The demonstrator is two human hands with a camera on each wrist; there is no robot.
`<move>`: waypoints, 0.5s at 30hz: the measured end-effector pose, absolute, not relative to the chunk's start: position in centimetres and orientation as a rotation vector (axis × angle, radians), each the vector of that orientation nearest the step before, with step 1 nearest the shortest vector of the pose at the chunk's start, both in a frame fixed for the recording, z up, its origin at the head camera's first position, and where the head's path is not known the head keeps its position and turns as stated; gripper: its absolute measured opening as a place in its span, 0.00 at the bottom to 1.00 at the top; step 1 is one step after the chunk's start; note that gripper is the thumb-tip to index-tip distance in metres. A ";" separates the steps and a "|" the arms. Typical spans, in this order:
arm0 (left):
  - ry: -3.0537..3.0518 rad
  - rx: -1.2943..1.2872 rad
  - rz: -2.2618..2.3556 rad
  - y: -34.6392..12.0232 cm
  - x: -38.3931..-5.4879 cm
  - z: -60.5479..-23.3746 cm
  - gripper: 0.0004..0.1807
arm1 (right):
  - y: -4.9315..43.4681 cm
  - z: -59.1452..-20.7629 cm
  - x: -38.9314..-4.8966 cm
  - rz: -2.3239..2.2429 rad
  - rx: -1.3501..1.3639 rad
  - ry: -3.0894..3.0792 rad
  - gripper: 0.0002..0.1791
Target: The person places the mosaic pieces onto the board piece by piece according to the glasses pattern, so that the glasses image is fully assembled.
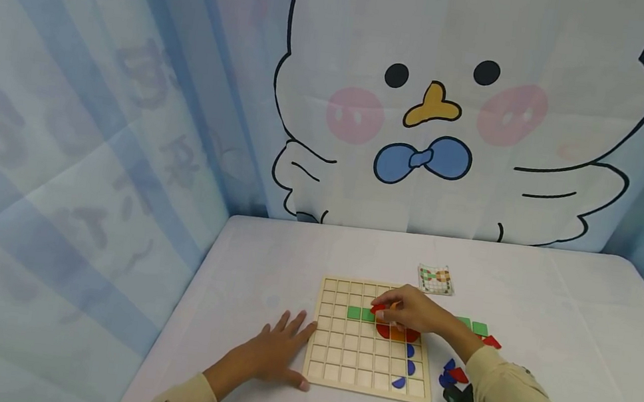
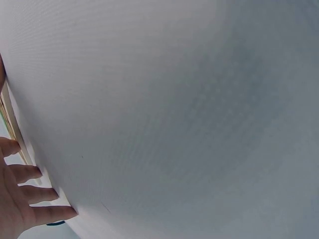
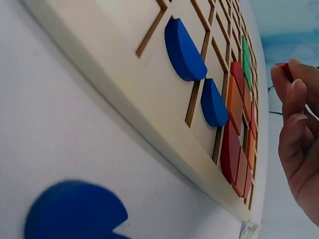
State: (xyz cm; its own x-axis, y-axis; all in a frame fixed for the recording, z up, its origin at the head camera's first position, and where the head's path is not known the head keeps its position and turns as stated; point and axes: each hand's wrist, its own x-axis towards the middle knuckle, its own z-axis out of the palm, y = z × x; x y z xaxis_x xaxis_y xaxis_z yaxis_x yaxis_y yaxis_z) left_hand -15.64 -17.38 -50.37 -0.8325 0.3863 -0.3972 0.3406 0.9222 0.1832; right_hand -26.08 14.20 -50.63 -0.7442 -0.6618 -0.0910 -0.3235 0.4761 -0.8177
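Observation:
My right hand hovers over the upper middle of a wooden grid board, pinching a small red piece between thumb and fingertips. Beneath it lie green squares in a row, partly covered by the hand. Orange pieces and red rounded pieces form a cluster on the board's right half. Below those, blue half-discs sit in separate cells. My left hand rests with spread fingers at the board's left edge, its thumb by the near left corner.
Behind the board lies a small pattern card. Loose green squares and a red piece are to the right, partly behind my forearm. Nearer are loose blue pieces, another red piece and a dark object beside the sleeve.

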 end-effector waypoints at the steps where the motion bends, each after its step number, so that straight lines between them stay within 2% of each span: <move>1: 2.647 0.530 0.143 -17.4 -15.6 -50.4 0.62 | 14.0 -50.7 -26.2 -1.175 -0.824 2.327 0.18; 15: 2.651 0.540 0.125 -17.5 -15.9 -50.9 0.62 | 9.6 -51.6 -26.7 -1.141 -0.757 2.547 0.11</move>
